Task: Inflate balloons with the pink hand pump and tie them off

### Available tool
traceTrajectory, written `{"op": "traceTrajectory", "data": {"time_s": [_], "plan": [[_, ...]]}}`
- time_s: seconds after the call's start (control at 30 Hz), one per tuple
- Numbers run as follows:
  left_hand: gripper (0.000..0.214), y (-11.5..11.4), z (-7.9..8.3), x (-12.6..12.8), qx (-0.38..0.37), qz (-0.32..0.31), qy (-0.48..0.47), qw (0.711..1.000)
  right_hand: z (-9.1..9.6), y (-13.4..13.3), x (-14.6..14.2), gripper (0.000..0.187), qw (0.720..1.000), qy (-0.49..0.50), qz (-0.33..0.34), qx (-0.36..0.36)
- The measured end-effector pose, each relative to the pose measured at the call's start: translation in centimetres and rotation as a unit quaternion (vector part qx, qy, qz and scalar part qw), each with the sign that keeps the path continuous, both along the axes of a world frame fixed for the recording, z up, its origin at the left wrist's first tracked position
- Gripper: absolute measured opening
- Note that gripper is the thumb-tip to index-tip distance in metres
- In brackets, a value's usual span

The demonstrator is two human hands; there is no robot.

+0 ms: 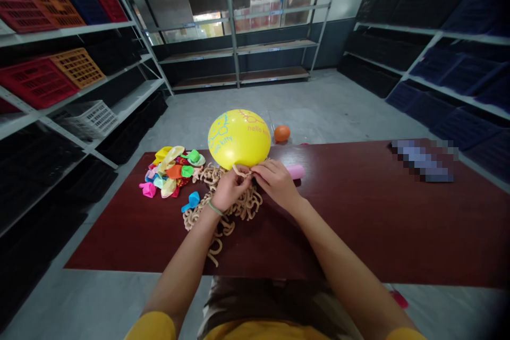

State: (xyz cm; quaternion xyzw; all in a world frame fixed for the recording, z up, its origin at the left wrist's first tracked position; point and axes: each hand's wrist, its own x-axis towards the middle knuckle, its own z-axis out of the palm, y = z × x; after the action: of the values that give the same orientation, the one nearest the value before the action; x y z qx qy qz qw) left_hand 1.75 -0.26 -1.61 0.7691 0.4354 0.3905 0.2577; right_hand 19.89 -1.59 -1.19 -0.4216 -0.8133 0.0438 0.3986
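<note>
L hand (233,188) & R hand (275,183) together, fingers clamped on neck of yellow Hello Kitty balloon (239,138), tan crinkled cord (223,207) running from there. Best: firm pinch right at neck, cord snug. Cord heap under hands on dark red table (378,212); flat balloons (171,170) left, pink tube (295,171) right, orange balloon (281,133) far, past table edge.

Table top in my view is dark red (382,223). On it: heap of deflated balloons (171,172), a blue balloon (190,201) just beside it, tangle of tan knotted cord (223,212), pink tube (295,171), pixelated object (422,160) far right. Orange balloon (281,133) on concrete floor (319,101) beyond.
</note>
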Motion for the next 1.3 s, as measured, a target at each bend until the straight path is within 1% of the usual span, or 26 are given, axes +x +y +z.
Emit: {"op": "traceTrajectory", "data": {"time_s": [0.13,0.33,0.4,0.5,0.57,0.67,0.8,0.9,1.03,1.1,1.17,1.23,1.3], "plan": [[0.009,0.1,0.0,-0.2,0.031,-0.004,0.025,0.999,0.1,-0.2,-0.1,0.017,1.0,0.011,0.007,0.002],[0.009,0.1,-0.3,-0.3,0.052,-0.009,0.015,0.998,0.2,-0.1,-0.3,0.014,1.0,0.006,0.007,-0.002],[0.009,0.1,-0.5,-0.5,0.054,0.006,0.012,0.998,0.1,0.0,-0.5,0.012,1.0,0.005,0.01,-0.001],[0.006,0.0,-0.8,-0.5,0.072,0.054,0.008,0.996,-0.1,0.0,-0.9,0.011,1.0,0.018,0.024,-0.004],[0.006,-0.2,-1.0,-0.3,0.084,0.08,0.0,0.993,-0.1,-0.1,-1.1,0.01,0.998,0.05,0.028,-0.016],[0.009,-0.5,-1.3,0.2,0.091,0.095,-0.037,0.991,0.0,-0.3,-1.3,0.007,0.99,0.125,0.026,-0.055],[0.012,-0.5,-1.5,0.5,0.09,0.086,-0.086,0.989,0.2,-0.6,-1.4,0.005,0.973,0.194,0.034,-0.118],[0.013,-0.5,-1.3,0.3,0.1,0.088,-0.07,0.989,0.3,-0.7,-1.4,0.008,0.959,0.235,0.049,-0.151],[0.013,-0.8,-1.3,0.0,0.138,0.083,-0.037,0.986,0.3,-0.7,-1.4,0.01,0.931,0.296,0.059,-0.203],[0.013,-0.8,-1.5,-0.1,0.155,0.086,-0.026,0.984,0.4,-0.7,-1.2,0.012,0.932,0.29,0.064,-0.206],[0.013,-0.7,-1.6,-0.3,0.18,0.084,-0.017,0.98,0.6,-0.6,-1.0,0.014,0.94,0.266,0.074,-0.2],[0.012,-0.5,-1.6,-0.5,0.219,0.067,-0.012,0.973,0.9,-0.5,-0.7,0.017,0.945,0.241,0.093,-0.201],[0.01,-0.3,-1.5,-0.8,0.256,0.039,-0.008,0.966,1.1,-0.4,-0.5,0.02,0.943,0.229,0.12,-0.209]]}}
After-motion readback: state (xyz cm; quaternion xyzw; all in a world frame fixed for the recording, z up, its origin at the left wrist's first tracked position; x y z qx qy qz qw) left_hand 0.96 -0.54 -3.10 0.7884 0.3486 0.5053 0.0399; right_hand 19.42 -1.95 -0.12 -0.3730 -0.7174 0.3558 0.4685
